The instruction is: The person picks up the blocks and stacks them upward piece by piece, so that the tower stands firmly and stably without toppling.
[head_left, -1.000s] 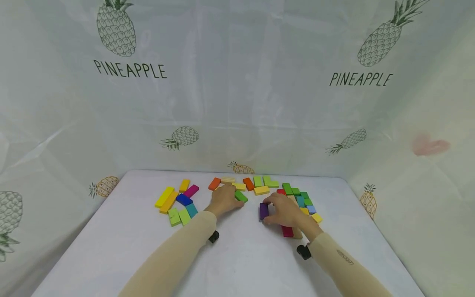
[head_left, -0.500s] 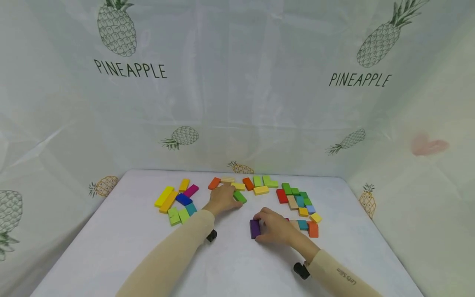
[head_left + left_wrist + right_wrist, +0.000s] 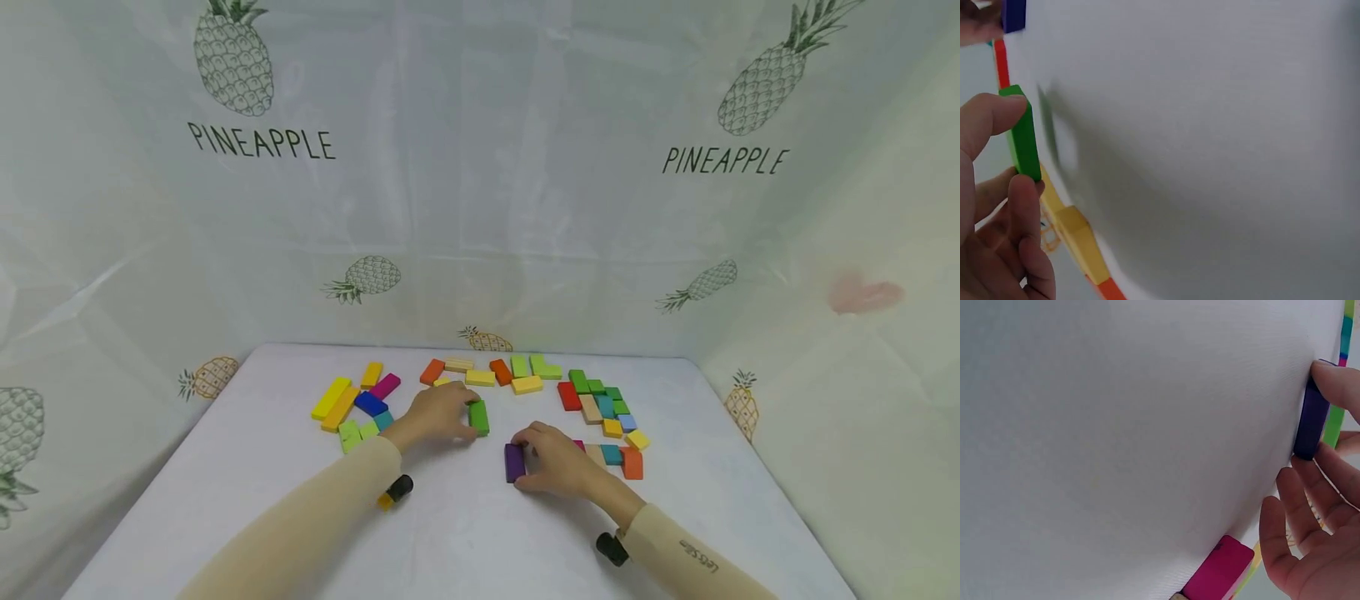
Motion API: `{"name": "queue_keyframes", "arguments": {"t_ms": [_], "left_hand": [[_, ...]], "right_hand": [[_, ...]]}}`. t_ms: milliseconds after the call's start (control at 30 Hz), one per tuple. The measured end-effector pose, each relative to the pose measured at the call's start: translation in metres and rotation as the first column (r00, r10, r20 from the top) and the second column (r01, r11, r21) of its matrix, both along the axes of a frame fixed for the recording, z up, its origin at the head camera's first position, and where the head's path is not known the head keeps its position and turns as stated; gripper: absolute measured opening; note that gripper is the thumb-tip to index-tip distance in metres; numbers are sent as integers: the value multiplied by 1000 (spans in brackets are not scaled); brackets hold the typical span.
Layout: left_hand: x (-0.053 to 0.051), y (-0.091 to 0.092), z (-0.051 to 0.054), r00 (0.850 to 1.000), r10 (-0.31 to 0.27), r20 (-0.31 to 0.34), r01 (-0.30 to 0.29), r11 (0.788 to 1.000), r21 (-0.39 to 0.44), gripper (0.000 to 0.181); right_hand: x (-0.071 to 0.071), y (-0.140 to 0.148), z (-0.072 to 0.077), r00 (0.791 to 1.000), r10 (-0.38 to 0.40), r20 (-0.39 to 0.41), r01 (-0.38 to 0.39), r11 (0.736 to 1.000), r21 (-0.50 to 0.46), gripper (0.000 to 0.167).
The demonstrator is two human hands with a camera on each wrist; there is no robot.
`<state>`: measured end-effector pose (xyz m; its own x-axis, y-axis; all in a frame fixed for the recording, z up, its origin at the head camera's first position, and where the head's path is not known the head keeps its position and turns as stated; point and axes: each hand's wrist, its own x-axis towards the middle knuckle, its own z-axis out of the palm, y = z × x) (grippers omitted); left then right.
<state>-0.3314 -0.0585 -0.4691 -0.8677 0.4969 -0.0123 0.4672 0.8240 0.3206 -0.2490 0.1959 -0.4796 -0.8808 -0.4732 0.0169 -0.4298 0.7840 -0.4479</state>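
My left hand (image 3: 438,411) pinches a green block (image 3: 478,418) by its ends, between thumb and fingers. In the left wrist view a shadow falls apart from this green block (image 3: 1022,137), so it is off the table. To the right and nearer, my right hand (image 3: 558,458) holds a purple block (image 3: 514,463) by its two ends. The right wrist view has the purple block (image 3: 1312,419) between thumb and fingertips, at the tabletop. A magenta block (image 3: 1219,569) lies beside the right hand, mostly covered by it in the head view.
On the white table (image 3: 450,542), yellow, blue and lime blocks (image 3: 349,435) lie at left. Orange and yellow blocks (image 3: 480,377) line the back. Red, green and teal blocks (image 3: 570,396) sit at right, with an orange block (image 3: 632,463) nearer. A patterned sheet (image 3: 480,208) hangs behind.
The right hand has brought the purple block nearer and left, then stopped. My left hand has drawn the green block toward me and turned it more lengthwise.
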Motion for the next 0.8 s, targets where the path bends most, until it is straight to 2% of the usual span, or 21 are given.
{"name": "queue_keyframes", "arguments": {"t_ms": [167, 333, 533, 800], "left_hand": [[21, -2, 9, 995, -98, 2, 98, 995, -24, 60], [36, -1, 4, 989, -144, 17, 145, 989, -27, 58], [48, 0, -7, 987, -155, 41, 155, 988, 4, 57], [58, -1, -12, 990, -137, 44, 136, 990, 34, 58]], "right_hand": [[0, -2, 0, 1000, 10, 1, -10, 1000, 5, 56], [0, -3, -1, 1000, 14, -2, -14, 1000, 10, 56], [0, -5, -3, 999, 34, -18, -34, 999, -10, 56], [2, -12, -1, 998, 55, -26, -56, 998, -16, 54]]}}
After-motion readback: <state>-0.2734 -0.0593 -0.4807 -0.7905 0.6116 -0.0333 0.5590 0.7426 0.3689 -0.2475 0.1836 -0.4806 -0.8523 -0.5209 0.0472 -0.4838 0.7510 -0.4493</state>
